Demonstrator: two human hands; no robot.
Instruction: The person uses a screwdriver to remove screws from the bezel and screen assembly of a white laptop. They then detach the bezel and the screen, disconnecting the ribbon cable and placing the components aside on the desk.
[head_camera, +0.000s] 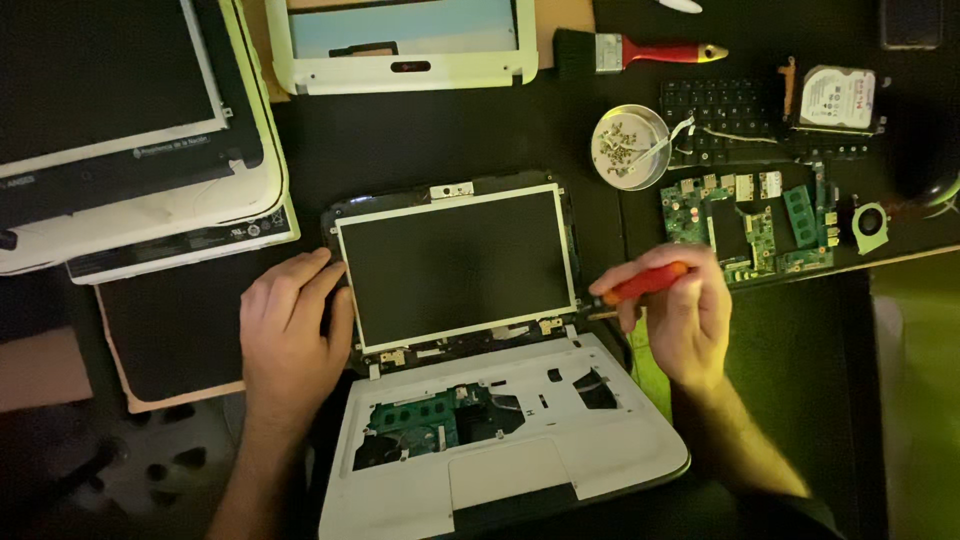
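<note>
A small white laptop w/ its keyboard taken off (500, 440) is lying open & flat in the middle of the dark table (420, 130). Its black screen panel (455, 265) is sitting bare, no frame on it. The left hand (292, 335) is lying flat, fingers spread, pressing the screen's left edge. The right hand (680, 315) is closed tight round a thin screwdriver w/ a red handle (640, 286), tip pointing at the screen's lower right corner, near the hinge. At the back are lying a green circuit board (745, 215), a small round dish of screws (630, 147) & a red-handled brush (640, 50).
</note>
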